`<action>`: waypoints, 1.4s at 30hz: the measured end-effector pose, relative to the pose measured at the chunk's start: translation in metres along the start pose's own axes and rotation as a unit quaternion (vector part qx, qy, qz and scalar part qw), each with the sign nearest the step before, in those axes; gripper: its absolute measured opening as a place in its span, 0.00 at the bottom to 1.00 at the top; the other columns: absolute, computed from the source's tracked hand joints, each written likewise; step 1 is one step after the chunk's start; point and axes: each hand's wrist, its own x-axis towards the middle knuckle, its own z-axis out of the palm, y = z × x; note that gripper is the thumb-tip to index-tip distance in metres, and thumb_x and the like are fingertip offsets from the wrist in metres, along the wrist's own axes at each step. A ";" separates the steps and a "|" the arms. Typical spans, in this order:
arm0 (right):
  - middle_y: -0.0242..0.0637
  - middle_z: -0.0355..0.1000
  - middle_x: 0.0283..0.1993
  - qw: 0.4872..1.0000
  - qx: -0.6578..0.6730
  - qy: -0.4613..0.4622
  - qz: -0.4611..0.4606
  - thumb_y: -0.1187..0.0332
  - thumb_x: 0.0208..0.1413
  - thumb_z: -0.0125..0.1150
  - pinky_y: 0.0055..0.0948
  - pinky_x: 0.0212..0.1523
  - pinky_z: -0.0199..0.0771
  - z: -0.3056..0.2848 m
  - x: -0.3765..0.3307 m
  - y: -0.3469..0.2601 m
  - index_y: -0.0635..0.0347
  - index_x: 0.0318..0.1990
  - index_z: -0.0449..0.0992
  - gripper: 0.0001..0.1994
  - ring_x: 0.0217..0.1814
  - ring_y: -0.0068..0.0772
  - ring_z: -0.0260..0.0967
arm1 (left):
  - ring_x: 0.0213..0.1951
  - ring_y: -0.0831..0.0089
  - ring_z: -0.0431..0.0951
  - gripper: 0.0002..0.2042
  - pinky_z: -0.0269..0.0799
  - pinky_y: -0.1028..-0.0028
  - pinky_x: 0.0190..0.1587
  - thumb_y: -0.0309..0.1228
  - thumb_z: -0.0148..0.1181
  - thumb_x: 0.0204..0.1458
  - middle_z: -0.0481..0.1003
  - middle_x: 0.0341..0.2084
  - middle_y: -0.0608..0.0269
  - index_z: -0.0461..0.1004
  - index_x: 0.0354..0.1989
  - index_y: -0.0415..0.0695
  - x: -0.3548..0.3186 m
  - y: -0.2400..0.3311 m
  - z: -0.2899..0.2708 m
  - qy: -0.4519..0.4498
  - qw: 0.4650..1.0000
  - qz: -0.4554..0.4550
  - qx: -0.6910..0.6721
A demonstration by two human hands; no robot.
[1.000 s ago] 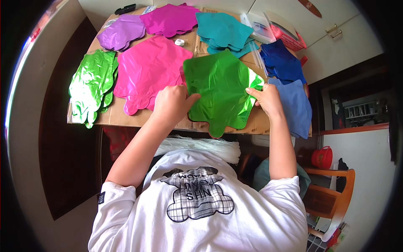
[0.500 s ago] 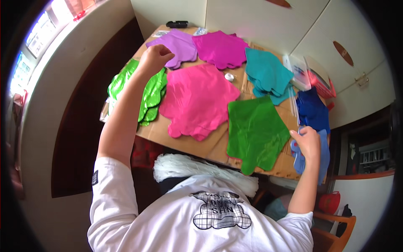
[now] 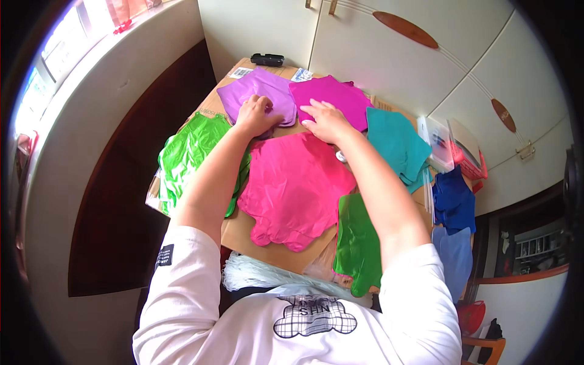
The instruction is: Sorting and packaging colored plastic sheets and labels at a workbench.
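While both your arms reach across the counter (image 3: 234,234), which is topped with cardboard, your left hand (image 3: 258,115) is over the near part of the lilac sheets (image 3: 255,85). Its fingers are bent, with the thumb a little apart; you cannot tell from this view whether they pinch an edge. Your right hand (image 3: 328,123) lies just beside it, over the near left part of the magenta sheets (image 3: 340,100), its fingers spread and the thumb held away from them.

The lilac and magenta sheets are side by side at the far edge. Nearer you, between your forearms, are the pink sheets (image 3: 298,188), broad and lightly creased. The shiny light green sheets (image 3: 188,152) lie to your left, partly behind your left forearm. Your right forearm covers part of the dark green sheet (image 3: 356,243) near the front edge.

Beyond that arm are the teal sheets (image 3: 398,146), then the dark blue sheets (image 3: 454,198) and the pale blue sheets (image 3: 453,252) along the right side. A clear box (image 3: 435,143) stands beside the teal ones, next to a red basket (image 3: 471,163).
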 end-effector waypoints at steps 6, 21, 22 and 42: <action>0.38 0.59 0.68 0.988 -0.004 -0.078 0.131 0.53 0.60 0.52 0.56 0.66 0.55 0.013 0.017 -0.010 0.48 0.60 0.69 0.22 0.70 0.48 0.53 | 0.45 0.52 0.74 0.12 0.69 0.59 0.50 0.42 0.64 0.48 0.75 0.38 0.53 0.80 0.35 0.49 0.007 -0.022 0.002 -0.043 0.999 -0.021 -0.007; 0.40 0.76 0.50 0.994 -0.058 -0.077 -0.055 0.68 0.53 0.48 0.48 0.63 0.58 0.027 0.054 -0.049 0.53 0.47 0.79 0.16 0.55 0.43 0.72 | 0.34 0.68 0.79 0.10 0.75 0.69 0.37 0.33 0.57 0.56 0.78 0.30 0.61 0.78 0.38 0.38 0.058 -0.058 -0.056 0.106 0.863 -0.268 -0.416; 0.40 0.76 0.49 0.994 -0.054 -0.074 -0.059 0.67 0.53 0.49 0.47 0.62 0.59 0.028 0.055 -0.053 0.52 0.46 0.79 0.15 0.54 0.43 0.72 | 0.34 0.68 0.79 0.09 0.76 0.69 0.38 0.31 0.53 0.59 0.77 0.30 0.63 0.75 0.37 0.39 0.066 -0.080 -0.082 0.167 0.804 -0.259 -0.508; 0.27 0.73 0.29 0.837 0.479 -0.031 0.264 0.71 0.54 0.62 0.19 0.35 0.68 -0.108 -0.253 0.048 0.61 0.32 0.76 0.04 0.30 0.16 0.68 | 0.35 0.53 0.76 0.05 0.73 0.60 0.38 0.26 0.63 0.49 0.74 0.32 0.54 0.77 0.34 0.41 -0.193 0.267 -0.077 -0.141 0.915 0.237 -0.296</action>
